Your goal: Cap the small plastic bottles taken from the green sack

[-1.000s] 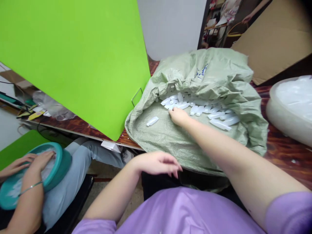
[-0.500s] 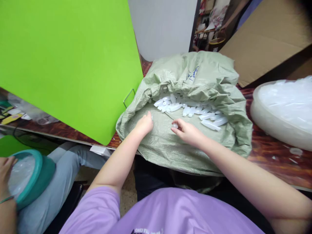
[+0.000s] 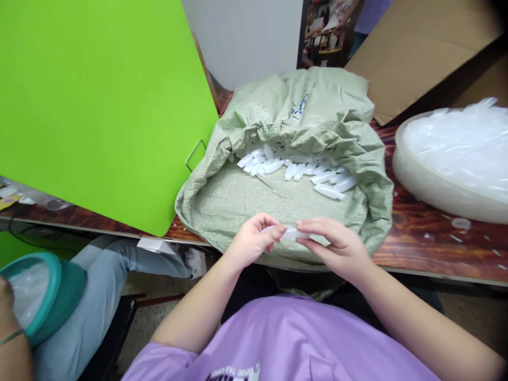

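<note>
My left hand [image 3: 260, 238] and my right hand [image 3: 331, 241] meet in front of me, over the near part of a pale green woven sack [image 3: 238, 201]. Between their fingertips is a small translucent white plastic tube [image 3: 290, 232], lying level, its ends partly covered by my fingers. Both hands are closed on it, one at each end. Inside the sack's open mouth, beyond my hands, lie several similar white plastic tubes [image 3: 329, 190] in a loose row.
A large bowl [image 3: 432, 190] heaped with white plastic pieces stands at right, near a cardboard box [image 3: 420, 53]. A bright green panel [image 3: 99, 106] rises at left. Lower left, a person's hand [image 3: 8, 307] is at a teal basin [image 3: 67, 296]. Small scraps lie on the wooden table [image 3: 420, 243].
My hands have drawn back from the sack's mouth towards my body and come together on one tube. The view has shifted slightly.
</note>
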